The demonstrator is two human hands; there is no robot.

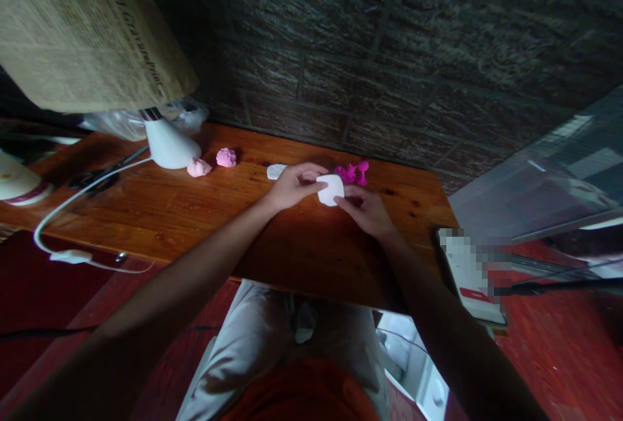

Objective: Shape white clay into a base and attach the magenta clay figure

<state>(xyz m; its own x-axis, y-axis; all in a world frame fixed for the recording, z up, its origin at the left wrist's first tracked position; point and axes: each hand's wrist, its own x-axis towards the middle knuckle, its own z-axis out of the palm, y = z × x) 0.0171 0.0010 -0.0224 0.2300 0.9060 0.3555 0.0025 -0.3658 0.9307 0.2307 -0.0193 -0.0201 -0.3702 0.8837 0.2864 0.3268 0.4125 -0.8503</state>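
Hands meet over the middle of the wooden table, both pinching the same white lump of what looks like clay or dough, though the dim light makes it hard to be sure. The left hand has thumb and fingers closed on the lump's left edge, and the right hand grips it from the lower right with its fingertips. Just beyond the right hand sits a bright magenta blob, close to the lump but not touching it. A smaller white piece lies right behind the left hand. Further out to the left are two pale pink lumps, next to a white lamp base with its cord trailing off the near edge.
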